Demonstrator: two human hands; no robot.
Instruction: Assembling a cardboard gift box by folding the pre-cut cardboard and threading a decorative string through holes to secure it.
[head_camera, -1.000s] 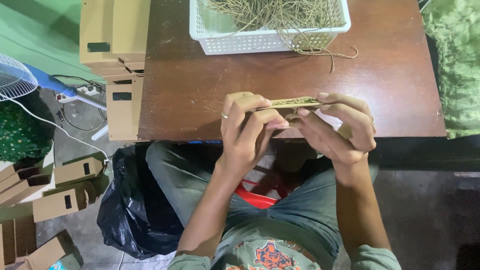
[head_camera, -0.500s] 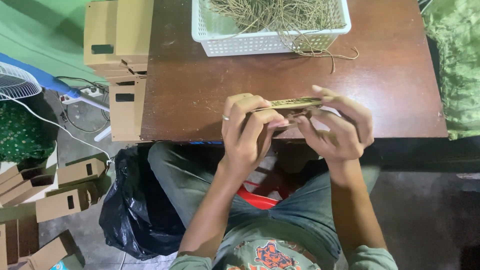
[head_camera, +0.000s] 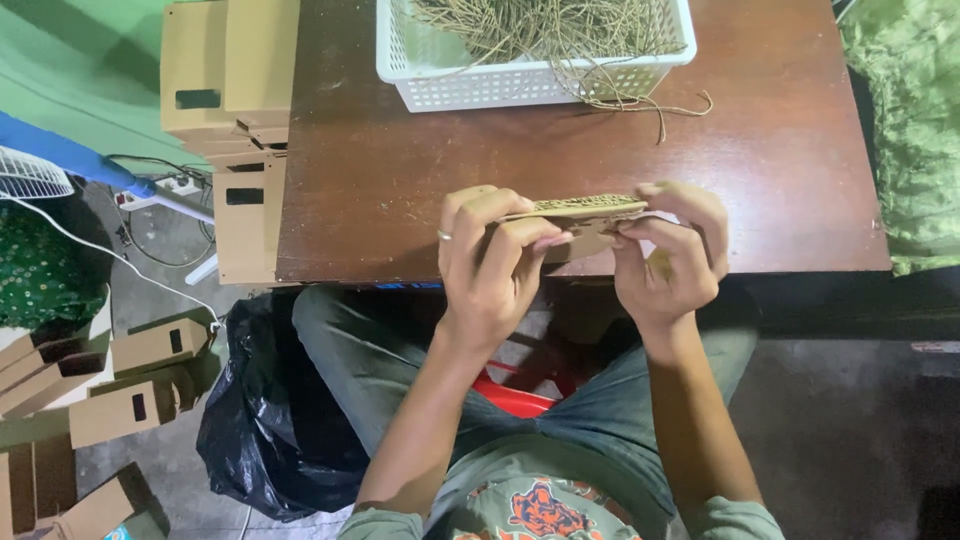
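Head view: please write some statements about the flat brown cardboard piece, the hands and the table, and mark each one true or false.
1. Both hands, left hand and right hand, hold the flat brown cardboard piece. True.
2. The white plastic basket holds red balls. False: it holds tan twine.
3. The dark brown wooden table carries the basket. True.
4. The black plastic bag lies on the table. False: it sits on the floor.

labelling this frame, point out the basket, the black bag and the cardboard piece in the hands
basket (head_camera: 520, 85), head view, front wall
black bag (head_camera: 262, 420), head view, middle
cardboard piece (head_camera: 585, 207), head view, top edge
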